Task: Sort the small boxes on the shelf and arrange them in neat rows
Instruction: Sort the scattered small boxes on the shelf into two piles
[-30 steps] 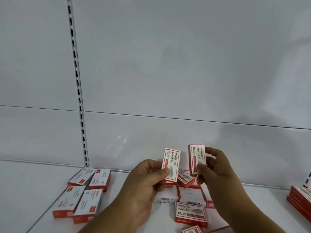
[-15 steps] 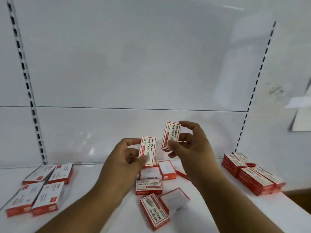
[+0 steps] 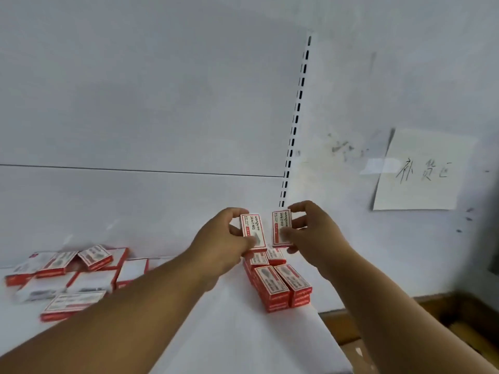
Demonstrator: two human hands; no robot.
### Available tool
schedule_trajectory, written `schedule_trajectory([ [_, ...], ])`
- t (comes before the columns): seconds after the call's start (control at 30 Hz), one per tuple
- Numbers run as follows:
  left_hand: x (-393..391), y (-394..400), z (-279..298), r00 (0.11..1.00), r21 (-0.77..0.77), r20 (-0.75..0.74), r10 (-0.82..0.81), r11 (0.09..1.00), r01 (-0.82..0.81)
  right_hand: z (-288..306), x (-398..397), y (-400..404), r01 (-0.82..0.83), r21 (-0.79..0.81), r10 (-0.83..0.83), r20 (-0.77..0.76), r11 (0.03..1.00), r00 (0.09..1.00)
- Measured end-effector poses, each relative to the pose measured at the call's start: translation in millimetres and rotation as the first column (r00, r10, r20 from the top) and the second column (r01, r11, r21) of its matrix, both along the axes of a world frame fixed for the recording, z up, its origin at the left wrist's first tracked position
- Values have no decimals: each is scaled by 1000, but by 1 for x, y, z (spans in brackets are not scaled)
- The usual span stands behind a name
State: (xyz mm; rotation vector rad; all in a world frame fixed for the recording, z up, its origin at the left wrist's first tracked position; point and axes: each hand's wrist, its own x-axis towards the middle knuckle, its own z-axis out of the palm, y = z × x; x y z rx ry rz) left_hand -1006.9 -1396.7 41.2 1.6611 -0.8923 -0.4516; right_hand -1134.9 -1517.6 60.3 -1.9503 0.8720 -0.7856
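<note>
Several small red-and-white boxes lie jumbled on the left of the white shelf [image 3: 221, 333], a loose heap [image 3: 73, 276] with some face up, some tilted across others and a few showing plain white sides. Right of that, the left hand [image 3: 224, 244] reaches over the shelf and pinches one box [image 3: 253, 232] between thumb and curled fingers, holding it upright with its printed face toward us. Just beside it, a narrow gap apart, the right hand [image 3: 313, 230] pinches a second box [image 3: 282, 228] the same way, also upright. Both held boxes hover just above the far end of a tidy stack [image 3: 278, 282] near the shelf's right edge, where boxes sit in two rows side by side and several layers deep, red ends toward the near side. Behind them a slotted upright [image 3: 295, 122] runs up the white back panel. Farther right, a paper sheet [image 3: 421, 171] with handwritten characters is taped on the wall.
</note>
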Motion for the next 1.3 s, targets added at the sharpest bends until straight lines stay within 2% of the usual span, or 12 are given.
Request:
schedule_trajectory([
  [0.07,-1,-26,-8,999,102,21,39,994,-41,-10,6,-22,-24,-6,23,-106,1000,994],
  [0.2,0,-48,-19,984,262,101,146,950,-168,-27,22,-49,-50,18,52,-206,999,977],
  [0.37,-2,-46,-17,916,347,350,199,880,-324,-29,30,-56,-192,-233,44,-521,953,852],
  [0.43,-2,-44,-18,903,359,384,191,870,-337,-27,27,-55,-198,-296,18,-518,934,855],
  [0.53,-2,-40,-18,885,323,408,223,872,-369,-26,23,-44,-176,-375,4,-417,910,909],
  [0.7,6,-23,-21,790,232,540,291,850,-472,-21,40,-17,-253,-472,98,-329,844,939],
  [0.83,22,30,-20,747,251,589,308,809,-532,-9,75,27,-375,-503,238,-316,779,919],
  [0.97,56,108,-18,679,241,634,370,741,-627,-14,123,91,-519,-470,388,-351,714,852],
  [1.07,88,158,-21,651,231,630,423,699,-677,-24,162,132,-572,-451,428,-386,685,817],
  [1.17,119,195,-31,644,245,633,430,678,-693,-33,194,164,-544,-451,378,-408,708,831],
  [1.3,167,219,-38,630,257,668,396,672,-695,-43,233,192,-453,-489,148,-541,745,828],
])
